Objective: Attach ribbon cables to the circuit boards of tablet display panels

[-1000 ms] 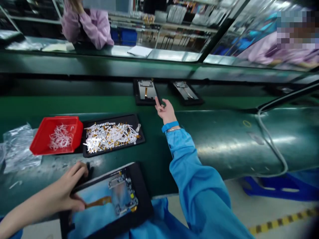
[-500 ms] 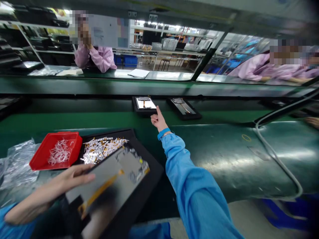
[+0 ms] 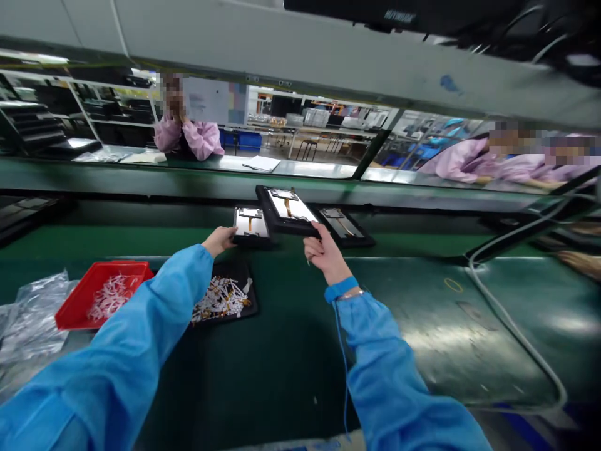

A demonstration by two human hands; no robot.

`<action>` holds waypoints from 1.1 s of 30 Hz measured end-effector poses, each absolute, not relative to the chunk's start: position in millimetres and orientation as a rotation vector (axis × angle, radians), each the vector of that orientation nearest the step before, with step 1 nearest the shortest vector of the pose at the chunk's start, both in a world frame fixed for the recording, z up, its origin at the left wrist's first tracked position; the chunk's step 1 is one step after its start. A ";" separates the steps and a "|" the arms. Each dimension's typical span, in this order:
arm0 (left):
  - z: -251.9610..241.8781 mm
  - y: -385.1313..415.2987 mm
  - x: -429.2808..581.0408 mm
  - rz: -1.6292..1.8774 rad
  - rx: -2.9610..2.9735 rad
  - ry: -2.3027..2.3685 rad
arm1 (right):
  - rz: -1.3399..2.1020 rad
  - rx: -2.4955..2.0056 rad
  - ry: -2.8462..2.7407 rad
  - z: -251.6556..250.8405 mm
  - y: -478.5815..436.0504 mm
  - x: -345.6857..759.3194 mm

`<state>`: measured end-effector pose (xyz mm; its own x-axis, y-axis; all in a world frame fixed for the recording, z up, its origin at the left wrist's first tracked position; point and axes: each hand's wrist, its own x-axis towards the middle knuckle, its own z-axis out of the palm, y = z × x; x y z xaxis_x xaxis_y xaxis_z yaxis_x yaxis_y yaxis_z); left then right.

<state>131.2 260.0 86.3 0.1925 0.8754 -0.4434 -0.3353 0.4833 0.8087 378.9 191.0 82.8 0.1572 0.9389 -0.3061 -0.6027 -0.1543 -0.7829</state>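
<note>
My right hand (image 3: 323, 250) grips the near edge of a black tray (image 3: 286, 212) holding a screen panel, lifted and tilted above the green belt (image 3: 141, 241). My left hand (image 3: 220, 240) reaches far forward and holds the left edge of a second black tray with a panel (image 3: 250, 225) lying flat on the belt. A third black tray (image 3: 345, 227) lies on the belt just right of the lifted one. Both arms wear blue sleeves; a blue band sits on my right wrist.
A red bin (image 3: 101, 300) of white scraps and a black tray of small white and gold parts (image 3: 225, 295) sit at the near left. Clear plastic bags (image 3: 28, 319) lie at the far left. A grey cable (image 3: 511, 319) curves over the bench at right. People in pink sit across the line.
My left hand carried its tray from my lap forward onto the belt. My right hand went from touching the belt tray to lifting it. The camera tilted up.
</note>
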 end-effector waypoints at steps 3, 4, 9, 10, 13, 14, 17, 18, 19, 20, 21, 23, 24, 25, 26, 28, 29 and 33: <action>85.3 248.8 137.3 0.860 0.687 1.035 | 1.424 -1.025 -0.563 91.9 151.3 373.4; 86.3 241.9 136.6 0.842 0.707 1.013 | 1.420 -1.032 -0.610 93.6 138.4 367.4; 90.0 199.4 112.1 0.815 0.791 0.974 | 1.400 -1.073 -0.888 102.5 80.2 315.5; 88.2 191.6 101.2 0.820 0.806 0.999 | 1.427 -1.094 -1.036 106.1 71.5 305.2; 78.5 170.2 53.0 0.824 0.879 1.121 | 1.574 -1.005 -1.948 116.4 58.2 285.1; 75.1 163.1 32.9 0.825 0.917 1.171 | 1.565 -0.934 -2.238 117.1 58.8 282.4; 69.9 138.6 -26.9 0.829 1.088 1.310 | 1.317 -0.898 -2.626 105.2 73.6 280.7; 69.9 129.4 -42.9 0.811 1.163 1.346 | 1.202 -0.953 -2.623 97.2 81.2 280.1; 70.3 120.0 -55.3 0.770 1.245 1.367 | 1.106 -1.012 -2.588 88.3 89.3 278.4; 70.6 110.6 -63.7 0.702 1.332 1.371 | 1.027 -1.067 -2.537 79.2 97.4 275.3; 70.3 101.5 -68.0 0.614 1.421 1.356 | 0.960 -1.119 -2.483 70.6 105.1 270.5; 66.1 85.3 -65.4 0.418 1.599 1.272 | 0.852 -1.195 -2.397 56.0 118.0 255.6; 61.9 78.5 -60.1 0.330 1.686 1.215 | 0.818 -1.213 -2.375 50.1 122.8 246.0; 56.4 72.6 -53.4 0.260 1.770 1.162 | 0.796 -1.219 -2.365 45.0 126.6 235.6; 50.0 67.7 -46.4 0.208 1.850 1.117 | 0.779 -1.218 -2.362 40.3 129.4 224.7; 36.2 59.9 -34.2 0.148 1.992 1.055 | 0.762 -1.202 -2.381 31.5 132.8 204.3; 29.6 56.6 -30.1 0.139 2.057 1.042 | 0.758 -1.197 -2.396 27.1 133.8 195.7; 12.8 44.0 -26.2 0.215 2.274 1.115 | 0.717 -1.230 -2.449 11.7 136.3 176.9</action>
